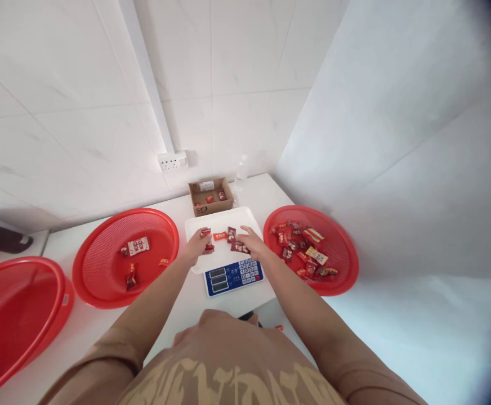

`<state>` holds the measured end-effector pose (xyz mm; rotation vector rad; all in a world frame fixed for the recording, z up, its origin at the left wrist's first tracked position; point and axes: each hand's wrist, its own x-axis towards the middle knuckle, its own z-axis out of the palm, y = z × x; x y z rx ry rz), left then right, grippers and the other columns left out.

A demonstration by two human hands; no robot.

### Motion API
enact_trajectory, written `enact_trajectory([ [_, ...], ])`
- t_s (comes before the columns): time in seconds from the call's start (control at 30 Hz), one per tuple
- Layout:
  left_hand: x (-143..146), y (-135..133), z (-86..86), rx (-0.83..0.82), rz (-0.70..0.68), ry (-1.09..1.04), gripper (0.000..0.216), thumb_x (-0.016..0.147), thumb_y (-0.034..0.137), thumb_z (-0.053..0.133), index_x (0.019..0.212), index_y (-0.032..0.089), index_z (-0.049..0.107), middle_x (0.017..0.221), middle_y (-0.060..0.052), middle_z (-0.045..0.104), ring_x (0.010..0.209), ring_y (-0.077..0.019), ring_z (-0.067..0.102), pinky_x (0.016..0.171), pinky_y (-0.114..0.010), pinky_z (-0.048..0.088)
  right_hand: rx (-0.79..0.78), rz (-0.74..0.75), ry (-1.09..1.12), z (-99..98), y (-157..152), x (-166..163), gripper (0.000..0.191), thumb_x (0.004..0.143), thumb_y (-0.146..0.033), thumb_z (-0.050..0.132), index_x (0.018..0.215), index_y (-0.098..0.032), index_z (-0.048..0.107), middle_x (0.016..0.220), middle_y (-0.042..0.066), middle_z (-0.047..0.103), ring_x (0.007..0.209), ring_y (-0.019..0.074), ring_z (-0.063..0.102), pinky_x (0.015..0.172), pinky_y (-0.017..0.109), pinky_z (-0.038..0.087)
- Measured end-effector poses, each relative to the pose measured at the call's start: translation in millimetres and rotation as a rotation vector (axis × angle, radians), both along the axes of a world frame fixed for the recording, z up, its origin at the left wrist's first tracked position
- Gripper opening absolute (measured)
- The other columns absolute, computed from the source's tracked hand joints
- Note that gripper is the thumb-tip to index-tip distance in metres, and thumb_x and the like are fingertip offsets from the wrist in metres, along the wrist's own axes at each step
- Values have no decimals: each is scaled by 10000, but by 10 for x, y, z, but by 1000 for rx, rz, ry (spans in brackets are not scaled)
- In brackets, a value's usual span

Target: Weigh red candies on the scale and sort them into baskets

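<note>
A white weighing tray sits on a blue-faced scale at the table's middle. Small red and dark snack packets lie on the tray. My left hand rests at the tray's left part, fingers curled on a red packet. My right hand lies on the tray's right part, fingers pressed on dark packets.
A red basket with several packets stands to the right. Another red basket with a few packets stands to the left, and a third at far left. A small cardboard box and a clear bottle stand by the wall.
</note>
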<state>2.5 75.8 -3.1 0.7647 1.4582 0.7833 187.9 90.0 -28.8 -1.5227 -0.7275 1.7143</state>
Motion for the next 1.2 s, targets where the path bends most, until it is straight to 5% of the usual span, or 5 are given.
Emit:
enact_trajectory([
  [0.37,-58,-332,-165,-69,-20,-113,664,736,188,667,1312,213,338,1105,-116,582,771,-130,636,782,-352,545,-40,-199,65,-132,-50,-48,393,757,-95,509,1138,-185,499,753,12,639,659,132,646,605,254,530],
  [0.57,33,-316,-104,-3,-56,-16,908,686,298,723,1421,336,190,1523,-138,151,1303,-306,357,895,-425,469,37,-354,95,-131,-21,-121,312,720,-91,511,1005,-213,534,961,29,612,815,100,619,713,212,527],
  [0.7,1,-396,-106,49,-75,75,789,688,278,719,1375,291,331,1494,-122,264,1337,-294,299,1019,-435,338,60,-442,106,-77,-108,24,261,722,-107,514,953,-229,512,948,19,604,808,94,615,744,234,535],
  [0.9,-301,-688,-107,82,-73,96,581,724,359,660,1247,204,461,1343,-159,458,1157,-261,504,918,-394,434,143,-506,93,27,-442,602,275,725,-195,579,989,-239,517,869,0,648,670,112,638,558,233,525],
  [1.2,-650,-1029,-10,10,-29,131,547,626,498,681,1039,162,556,992,-96,633,904,-214,618,853,-395,477,19,-783,-35,-70,-891,1484,164,756,-204,553,916,-232,529,582,-76,537,371,38,380,300,125,233],
])
